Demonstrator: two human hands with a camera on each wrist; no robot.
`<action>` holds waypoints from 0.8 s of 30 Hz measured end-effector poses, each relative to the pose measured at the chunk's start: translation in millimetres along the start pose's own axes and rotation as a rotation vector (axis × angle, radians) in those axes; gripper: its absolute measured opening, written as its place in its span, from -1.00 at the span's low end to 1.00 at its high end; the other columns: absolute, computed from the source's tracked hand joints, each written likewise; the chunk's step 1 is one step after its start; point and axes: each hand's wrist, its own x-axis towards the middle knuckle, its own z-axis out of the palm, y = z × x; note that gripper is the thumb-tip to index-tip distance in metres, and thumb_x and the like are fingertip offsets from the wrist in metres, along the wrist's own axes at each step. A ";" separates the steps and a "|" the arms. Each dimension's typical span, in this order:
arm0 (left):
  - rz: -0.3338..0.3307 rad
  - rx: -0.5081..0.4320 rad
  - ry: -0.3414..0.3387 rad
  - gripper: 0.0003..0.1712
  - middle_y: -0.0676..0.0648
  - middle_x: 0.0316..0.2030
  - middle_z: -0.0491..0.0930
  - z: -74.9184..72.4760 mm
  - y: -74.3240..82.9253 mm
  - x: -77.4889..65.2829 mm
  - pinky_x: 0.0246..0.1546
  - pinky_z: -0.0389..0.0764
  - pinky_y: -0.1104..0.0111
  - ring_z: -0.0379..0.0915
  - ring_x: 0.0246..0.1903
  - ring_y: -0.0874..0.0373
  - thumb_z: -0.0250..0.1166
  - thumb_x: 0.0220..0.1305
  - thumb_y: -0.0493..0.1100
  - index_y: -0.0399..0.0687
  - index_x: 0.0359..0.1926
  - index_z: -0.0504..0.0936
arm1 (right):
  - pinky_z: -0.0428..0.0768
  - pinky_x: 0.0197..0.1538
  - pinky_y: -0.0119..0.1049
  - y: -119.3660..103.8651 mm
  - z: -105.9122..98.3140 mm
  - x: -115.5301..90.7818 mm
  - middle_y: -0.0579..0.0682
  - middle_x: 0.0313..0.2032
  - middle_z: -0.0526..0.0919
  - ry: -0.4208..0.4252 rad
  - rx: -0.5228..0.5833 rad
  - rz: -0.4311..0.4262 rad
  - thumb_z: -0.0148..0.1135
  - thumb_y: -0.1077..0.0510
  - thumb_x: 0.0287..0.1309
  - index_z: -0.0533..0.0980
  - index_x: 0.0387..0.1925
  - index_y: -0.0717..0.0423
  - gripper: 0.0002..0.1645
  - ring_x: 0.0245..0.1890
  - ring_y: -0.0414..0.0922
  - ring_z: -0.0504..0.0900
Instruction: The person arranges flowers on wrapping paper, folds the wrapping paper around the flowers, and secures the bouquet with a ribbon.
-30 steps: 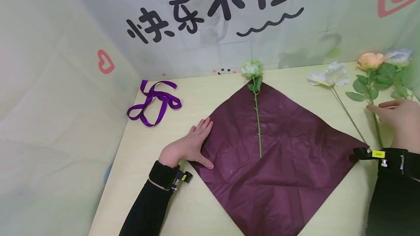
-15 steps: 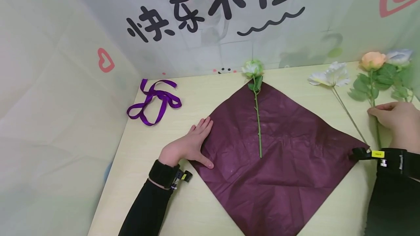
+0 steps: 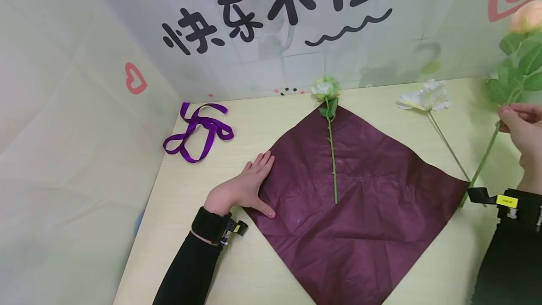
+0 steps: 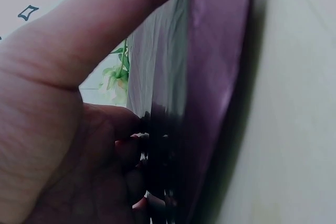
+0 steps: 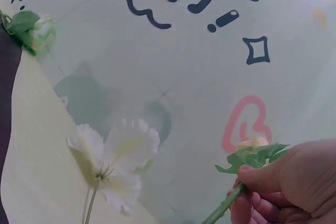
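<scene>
My right hand (image 3: 525,131) pinches the green stem of a peach rose (image 3: 526,19) between thumb and fingers, at the right edge of the head view. The rose is raised, its leaves in front of the backdrop, and its lower stem slants down past the paper's right corner. In the right wrist view, thumb and fingers grip the stem (image 5: 224,205) just under the leaves. My left hand (image 3: 247,185) rests with fingers spread on the left corner of the dark plum wrapping paper (image 3: 360,220). A white-green rose (image 3: 325,89) lies on the paper, its head beyond the top corner.
A white open-petalled flower (image 3: 427,97) lies right of the paper, its stem reaching the paper's right corner. A loose purple ribbon (image 3: 207,128) lies at the table's left. A printed cloth backdrop (image 3: 254,69) stands behind and along the left side.
My right hand has taken hold of the peach rose by its stem and lifted it up and to the right. The left hand, paper and white-green rose stay in place.
</scene>
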 end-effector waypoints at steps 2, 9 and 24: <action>0.002 -0.003 0.003 0.82 -0.15 0.76 -0.51 0.2 -0.3 0.2 0.69 -0.36 -0.07 -0.66 0.73 -0.10 0.76 -0.07 0.37 -0.15 0.77 -0.37 | 0.52 -0.34 -0.75 -8.6 4.1 -3.6 -0.45 -0.40 0.63 0.030 0.066 -0.021 0.17 0.31 0.57 0.59 -0.32 -0.29 -0.59 -0.45 -0.50 0.57; -0.003 -0.001 0.000 0.82 -0.14 0.76 -0.51 0.0 0.0 0.3 0.69 -0.37 -0.06 -0.67 0.73 -0.08 0.76 -0.08 0.38 -0.13 0.77 -0.37 | 0.58 -0.35 -0.67 -32.1 21.9 -22.4 -0.24 -0.34 0.74 -0.038 0.342 -0.130 0.30 0.37 0.48 0.74 -0.29 -0.06 -0.71 -0.44 -0.37 0.65; 0.003 -0.004 0.003 0.82 -0.13 0.76 -0.54 1.1 -1.7 0.8 0.69 -0.38 -0.07 -0.68 0.73 -0.08 0.77 -0.07 0.35 -0.16 0.77 -0.38 | 0.69 -0.28 -0.46 -35.6 112.0 -66.0 -0.08 -0.26 0.84 -0.581 0.464 -0.020 0.36 0.33 0.47 0.71 -0.15 0.14 -0.93 -0.37 -0.21 0.71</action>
